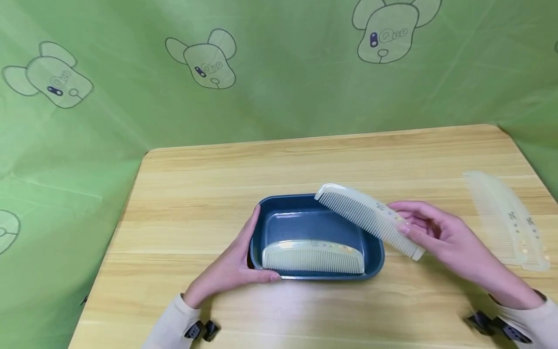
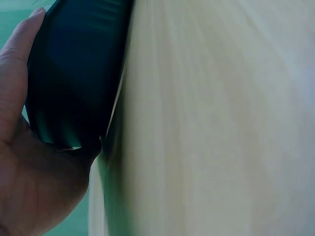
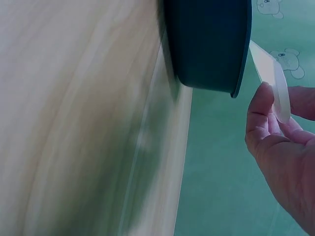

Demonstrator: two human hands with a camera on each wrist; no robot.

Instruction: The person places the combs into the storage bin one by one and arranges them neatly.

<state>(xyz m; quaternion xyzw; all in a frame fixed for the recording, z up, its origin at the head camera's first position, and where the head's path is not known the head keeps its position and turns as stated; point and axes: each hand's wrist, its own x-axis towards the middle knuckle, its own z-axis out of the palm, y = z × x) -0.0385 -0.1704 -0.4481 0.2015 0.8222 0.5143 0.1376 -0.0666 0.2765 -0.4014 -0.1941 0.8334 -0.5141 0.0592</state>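
A pale, translucent comb [image 1: 370, 218] with small printed flowers is pinched at its right end between the thumb and fingers of my right hand [image 1: 431, 230]. It slants over the right back part of a dark blue rectangular box [image 1: 376, 261], teeth toward me. In the right wrist view the comb [image 3: 270, 78] is held beside the box wall [image 3: 209, 54]. A second similar comb [image 1: 313, 257] lies inside along the front wall. My left hand [image 1: 231, 264] grips the box's left end, thumb on the front rim and fingers along the left side.
Two more pale combs [image 1: 488, 218] [image 1: 529, 237] lie overlapping near the right edge of the wooden table [image 1: 209, 184]. A green curtain [image 1: 287, 97] with cartoon mouse heads hangs behind the table and at its sides.
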